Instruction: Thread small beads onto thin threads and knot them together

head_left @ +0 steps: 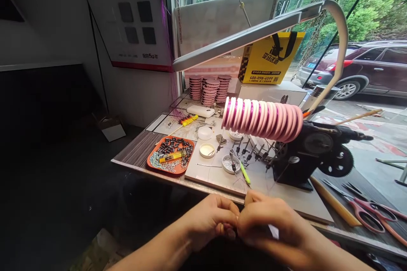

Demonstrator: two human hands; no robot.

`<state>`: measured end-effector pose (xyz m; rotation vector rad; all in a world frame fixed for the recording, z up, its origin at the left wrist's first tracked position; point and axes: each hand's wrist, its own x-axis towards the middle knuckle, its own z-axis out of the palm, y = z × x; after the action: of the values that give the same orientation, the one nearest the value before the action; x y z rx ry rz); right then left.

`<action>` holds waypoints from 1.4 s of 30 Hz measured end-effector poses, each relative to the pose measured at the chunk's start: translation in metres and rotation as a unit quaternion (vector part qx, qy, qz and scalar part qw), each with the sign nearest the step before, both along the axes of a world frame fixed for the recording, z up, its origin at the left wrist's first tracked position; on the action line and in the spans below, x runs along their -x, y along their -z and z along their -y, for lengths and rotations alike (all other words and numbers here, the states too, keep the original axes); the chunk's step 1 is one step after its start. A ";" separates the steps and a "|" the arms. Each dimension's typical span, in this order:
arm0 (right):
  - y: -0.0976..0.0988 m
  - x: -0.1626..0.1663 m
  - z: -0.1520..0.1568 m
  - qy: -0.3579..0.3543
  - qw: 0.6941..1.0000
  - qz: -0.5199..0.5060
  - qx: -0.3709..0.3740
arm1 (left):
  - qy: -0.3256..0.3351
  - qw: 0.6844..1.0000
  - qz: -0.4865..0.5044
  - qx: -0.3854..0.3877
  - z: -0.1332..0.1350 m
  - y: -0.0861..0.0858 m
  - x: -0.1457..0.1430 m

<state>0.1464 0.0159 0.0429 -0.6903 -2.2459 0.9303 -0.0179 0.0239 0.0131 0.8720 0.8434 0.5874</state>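
Note:
In front of the table's near edge, my left hand [213,219] and my right hand [270,222] meet with fingertips pinched together. Whatever they hold is hidden or too small to make out. Just beyond them lie a green-handled tool [245,173] and a small white dish [231,164] of tiny pieces. A row of pink discs [262,119] with purple line between them is mounted on a black machine [307,156] with gears. Several small dark pieces with thin wires stand on the pale board [206,182].
An orange tray [148,161] of small black and silver parts sits on the left. Scissors [367,214] rest at the right edge. Stacked pink spools [210,92] and a yellow bag [270,61] stand behind. A lamp arm [254,31] stretches over the table.

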 end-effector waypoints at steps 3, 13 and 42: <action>-0.006 0.003 -0.006 0.073 0.976 -0.058 0.197 | -0.092 0.988 -0.044 -0.113 0.010 -0.001 -0.005; -0.009 0.015 -0.020 0.109 0.942 -0.105 0.300 | -0.244 0.623 -0.333 -0.665 0.028 0.018 -0.010; 0.027 0.002 0.006 0.012 0.891 0.082 -0.445 | -0.024 0.998 -0.012 0.056 -0.004 0.002 -0.003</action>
<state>0.1446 0.0096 0.0156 -0.3584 -2.4528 -0.2354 -0.0152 0.0278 0.0110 0.7600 0.9119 0.5669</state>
